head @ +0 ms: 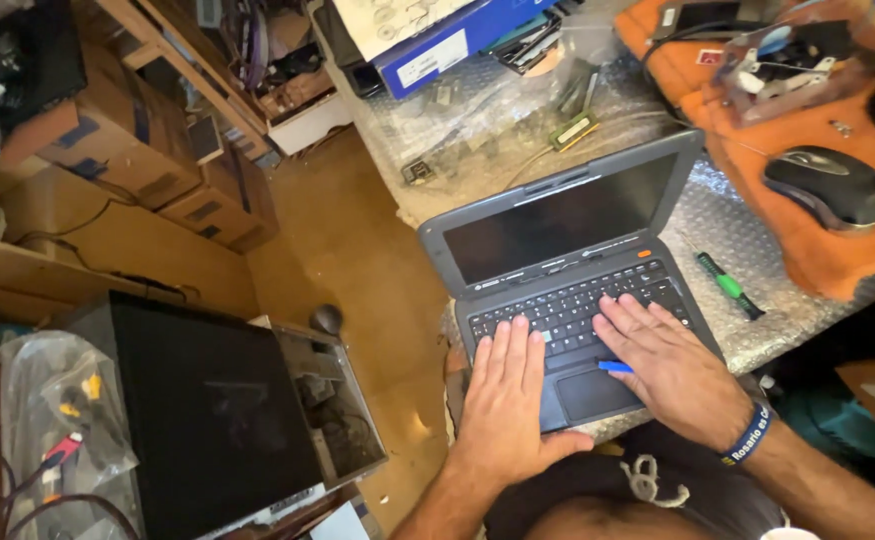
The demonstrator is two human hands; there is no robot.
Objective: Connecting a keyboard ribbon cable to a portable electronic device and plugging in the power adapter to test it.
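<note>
A small grey laptop [557, 215] lies open on bubble wrap, its screen dark. My left hand [505, 390] rests flat on the left of the keyboard and palm rest, fingers together. My right hand [665, 360] lies over the right of the keyboard [567, 300], with a small blue flat tool [614, 367] tucked under its thumb side above the touchpad [592, 392]. Whether the right hand grips the tool is unclear. A blue wristband sits on my right wrist.
A green-handled screwdriver [727, 286] lies right of the laptop. A dark mouse [829, 186] sits on an orange cloth [817, 250]. Memory sticks [573, 130] lie on the bubble wrap behind. An open black computer case [227, 410] stands on the floor at left, near cardboard boxes.
</note>
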